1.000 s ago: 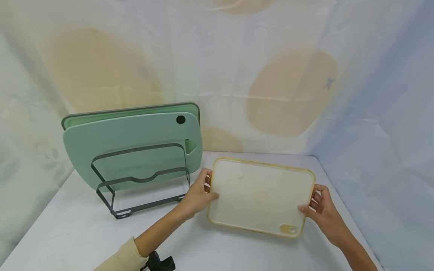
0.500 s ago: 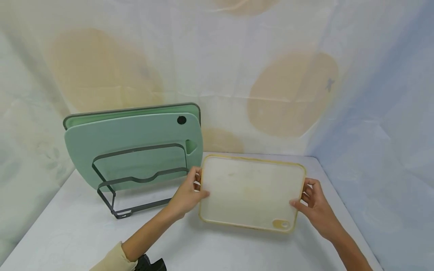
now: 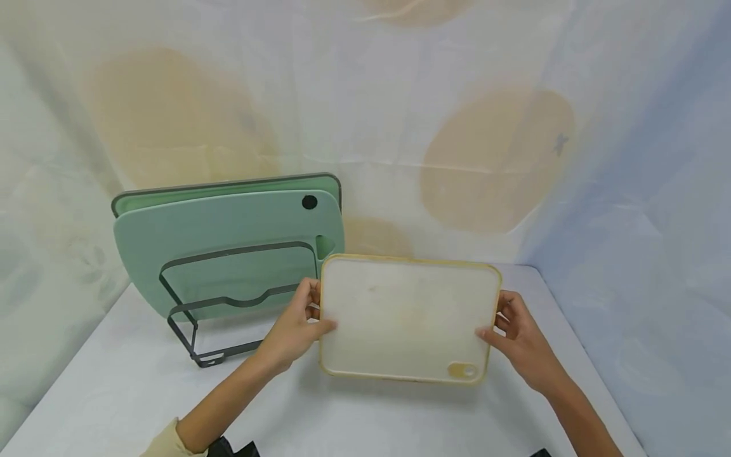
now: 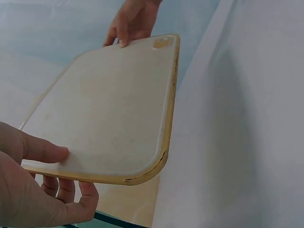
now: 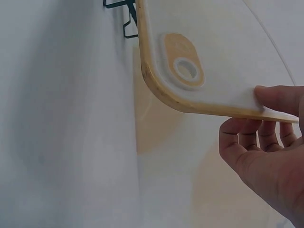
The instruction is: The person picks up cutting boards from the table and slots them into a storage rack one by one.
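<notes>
A white cutting board with a yellow rim [image 3: 407, 317] is held tilted above the table, one hand at each short side. My left hand [image 3: 292, 330] grips its left edge, thumb on top and fingers underneath [image 4: 45, 151]. On the right edge my right hand [image 3: 516, 339] grips the same way, its thumb [image 5: 280, 99] on the top face beside the yellow hanging hole [image 5: 184, 61]. The board [image 4: 109, 109] hangs just right of a dark wire rack [image 3: 228, 304].
Two green cutting boards [image 3: 228, 235] stand upright in the wire rack at the left rear. A white table [image 3: 114, 393] lies below, closed in by draped cloth walls [image 3: 639, 190] behind and on both sides.
Both hands have lifted the yellow-rimmed board off the table and carried it left toward the rack, tipping its far edge upward.
</notes>
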